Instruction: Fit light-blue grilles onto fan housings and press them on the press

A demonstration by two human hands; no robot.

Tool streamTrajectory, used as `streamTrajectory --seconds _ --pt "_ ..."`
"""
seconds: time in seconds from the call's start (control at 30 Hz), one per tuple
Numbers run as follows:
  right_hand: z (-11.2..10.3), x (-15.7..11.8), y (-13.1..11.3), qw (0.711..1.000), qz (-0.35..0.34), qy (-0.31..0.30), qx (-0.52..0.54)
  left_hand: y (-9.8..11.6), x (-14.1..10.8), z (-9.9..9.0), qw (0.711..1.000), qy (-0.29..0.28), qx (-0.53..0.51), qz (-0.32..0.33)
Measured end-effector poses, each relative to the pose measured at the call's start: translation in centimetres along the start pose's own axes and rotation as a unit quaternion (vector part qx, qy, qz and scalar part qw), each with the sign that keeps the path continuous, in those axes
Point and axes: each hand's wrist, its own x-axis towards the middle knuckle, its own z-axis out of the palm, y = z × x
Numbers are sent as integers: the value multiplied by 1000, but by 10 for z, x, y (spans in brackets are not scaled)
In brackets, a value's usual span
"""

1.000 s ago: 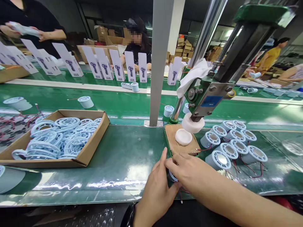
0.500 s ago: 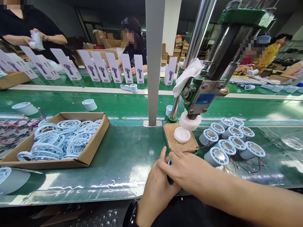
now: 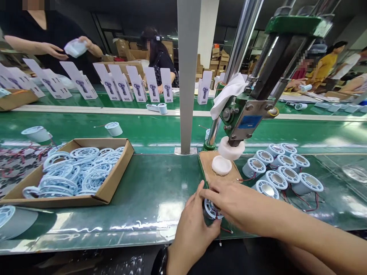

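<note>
Near the front edge of the bench, my left hand (image 3: 193, 227) is wrapped around a round fan housing (image 3: 211, 209) with a spoked light-blue face. Its near side shows red and black wires, with white plugs hanging below. Crossing from the right, my right hand (image 3: 233, 202) grips the same housing from above, its fingers covering part of the face. Just beyond my hands, a white round fixture (image 3: 221, 165) sits on a brown board beneath the white pressing head (image 3: 231, 148) of a hand press. Several light-blue fan housings (image 3: 275, 178) with silver centres stand to the right, wires trailing.
A cardboard tray (image 3: 119, 179) of light-blue rings lies left, with a housing (image 3: 18, 221) before it. A grey post (image 3: 187, 76) rises behind the bench. Green conveyor (image 3: 149, 130) carries more housings; printed boxes (image 3: 153, 86) line the far side, where other people work.
The spoked face and wires of the housing now show between my hands, as my right hand has shifted slightly right. Across the line, a person has moved a white wrapped item to the right.
</note>
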Motion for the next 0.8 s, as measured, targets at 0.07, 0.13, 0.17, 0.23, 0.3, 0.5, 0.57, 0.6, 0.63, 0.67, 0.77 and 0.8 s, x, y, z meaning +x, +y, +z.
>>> streamTrajectory --seconds 0.07,0.13,0.17,0.23,0.3,0.5,0.57,0.6,0.63,0.67,0.77,0.8 --pt "0 -1 5 999 5 20 49 1 -1 -2 1000 -15 -5 -14" --pt "-1 0 7 997 5 27 76 1 -2 -5 999 -30 -14 -27" --pt "-3 1 8 996 5 22 84 0 -2 -6 999 -35 -20 -33" --pt "-6 2 8 996 8 5 88 -1 -4 -8 998 -44 -29 -39" --pt "-9 2 8 996 19 -12 84 -3 -5 -9 997 -50 -32 -41" --pt "0 0 8 997 14 4 72 -8 -2 -9 997 -70 -21 -39" --pt "9 3 9 999 9 5 47 -9 0 -9 997 -73 -19 -19" --pt "13 5 9 999 7 -1 33 -10 1 -9 997 -72 -18 -10" --pt "14 7 10 1000 4 -10 23 -10 1 -9 997 -69 -17 -5" --pt "13 8 11 1000 4 -18 18 -10 1 -9 998 -66 -15 -4" --pt "-3 2 11 997 17 -3 73 -9 2 -9 998 -57 -7 -12" --pt "-10 -2 9 992 23 35 115 -9 2 -9 998 -55 -9 -12"
